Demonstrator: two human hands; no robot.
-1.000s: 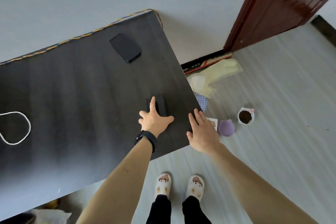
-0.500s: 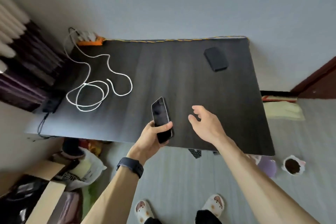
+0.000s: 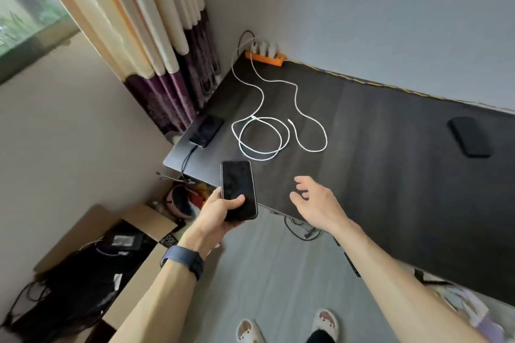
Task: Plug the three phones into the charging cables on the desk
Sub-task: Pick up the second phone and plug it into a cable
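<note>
My left hand [image 3: 220,211] grips a black phone [image 3: 238,189], screen up, over the near edge of the dark desk [image 3: 376,175]. My right hand [image 3: 315,203] hovers open just right of it, fingers spread, holding nothing. Two white charging cables [image 3: 264,131] lie coiled on the desk beyond the phone, running back to an orange power strip [image 3: 264,58] at the far corner. A second phone [image 3: 206,131] lies at the desk's left corner with a dark cable at its near end. A third black phone [image 3: 469,136] lies far right on the desk.
Striped curtains [image 3: 156,44] hang left of the desk. Open cardboard boxes [image 3: 111,253] with dark items and cables fill the floor at the lower left. Loose cables [image 3: 303,228] dangle under the desk's front edge. My slippered feet [image 3: 287,326] stand on the grey floor.
My left hand lifted the phone off the desk's right end and carried it left, towards the white cables. My view swung left to the power strip corner. My right hand came off the desk edge.
</note>
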